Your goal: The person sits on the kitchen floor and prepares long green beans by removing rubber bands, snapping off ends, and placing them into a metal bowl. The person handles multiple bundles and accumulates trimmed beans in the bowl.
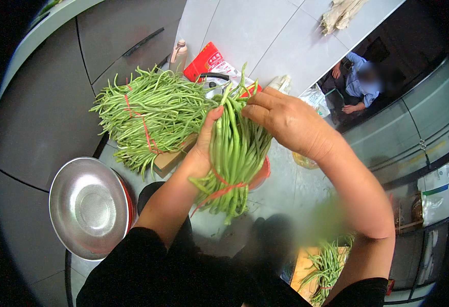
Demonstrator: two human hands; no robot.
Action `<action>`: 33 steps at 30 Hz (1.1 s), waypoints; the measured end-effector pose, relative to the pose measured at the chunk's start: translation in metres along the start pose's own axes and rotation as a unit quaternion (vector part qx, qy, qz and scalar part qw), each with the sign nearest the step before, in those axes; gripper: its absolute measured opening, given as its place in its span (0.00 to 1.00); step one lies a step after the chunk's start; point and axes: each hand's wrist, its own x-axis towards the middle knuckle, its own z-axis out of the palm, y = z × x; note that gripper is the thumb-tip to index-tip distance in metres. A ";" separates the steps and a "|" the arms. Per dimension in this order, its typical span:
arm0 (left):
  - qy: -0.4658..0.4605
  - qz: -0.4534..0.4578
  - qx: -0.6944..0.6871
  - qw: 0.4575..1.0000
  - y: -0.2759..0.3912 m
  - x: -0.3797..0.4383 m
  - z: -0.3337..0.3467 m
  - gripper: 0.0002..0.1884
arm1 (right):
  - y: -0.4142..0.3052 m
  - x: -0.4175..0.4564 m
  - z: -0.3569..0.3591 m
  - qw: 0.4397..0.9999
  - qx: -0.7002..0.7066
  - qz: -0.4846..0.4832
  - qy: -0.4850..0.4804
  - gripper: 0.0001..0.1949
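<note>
A bundle of long green beans (234, 149) hangs in front of me, bound near its lower end by a red tie (224, 190). My left hand (206, 142) is closed around its left side, with the thumb across the front. At its top, my right hand (282, 119) has its fingers curled on the bean ends; whether they pinch any is hidden. A large pile of long green beans (159, 111) with red ties lies to the left, partly over a cardboard box (174, 155). More long beans (326, 268) rest on a wooden board (301, 270) at the lower right.
A metal colander (90, 209) stands at the left by dark cabinets (44, 96). Behind the bundle are a red container (262, 174), a lidded pot (213, 89), a red bag (207, 61) and a pink bottle (178, 57). Another person (356, 82) sits at the upper right.
</note>
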 end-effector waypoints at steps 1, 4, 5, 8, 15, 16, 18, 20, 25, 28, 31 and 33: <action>0.000 0.005 -0.005 1.000 0.001 0.001 -0.001 0.35 | 0.003 0.002 0.001 1.000 -0.002 -0.013 0.011 0.11; 0.023 0.026 -0.012 0.999 0.007 0.000 0.005 0.37 | 0.013 0.010 0.000 0.999 -0.003 -0.043 0.027 0.10; 0.032 0.030 -0.009 0.999 0.009 -0.001 0.007 0.37 | 0.014 0.012 -0.001 0.999 -0.003 -0.041 0.019 0.10; 0.058 0.024 -0.005 0.998 0.015 -0.003 0.003 0.38 | 0.016 0.019 -0.002 0.999 -0.014 -0.034 0.004 0.09; 0.066 0.012 0.017 0.998 0.024 -0.017 -0.002 0.34 | 0.008 0.050 -0.003 0.995 0.010 -0.089 -0.049 0.05; 0.070 0.009 0.027 0.997 0.025 -0.018 -0.003 0.34 | 0.008 0.053 0.000 0.993 0.009 -0.100 -0.055 0.06; 0.078 0.006 0.048 0.996 0.028 -0.020 -0.007 0.34 | 0.008 0.061 0.006 0.992 0.002 -0.113 -0.065 0.07; 0.081 0.010 0.041 0.996 0.031 -0.021 -0.007 0.34 | 0.008 0.069 0.010 0.991 -0.012 -0.114 -0.072 0.07; 0.074 -0.003 0.047 0.996 0.039 -0.022 -0.013 0.33 | -0.001 0.072 0.014 0.995 0.042 -0.002 -0.089 0.03; 0.080 0.030 0.079 0.993 0.039 -0.028 -0.005 0.28 | 0.004 0.075 0.012 0.985 0.157 0.043 -0.051 0.04; 0.034 0.066 0.037 0.997 0.046 -0.026 -0.002 0.29 | 0.012 0.076 0.003 0.932 0.313 0.173 0.052 0.08; 0.045 0.091 0.047 0.994 0.050 -0.027 0.004 0.38 | 0.026 0.069 0.001 0.893 0.361 0.215 0.164 0.08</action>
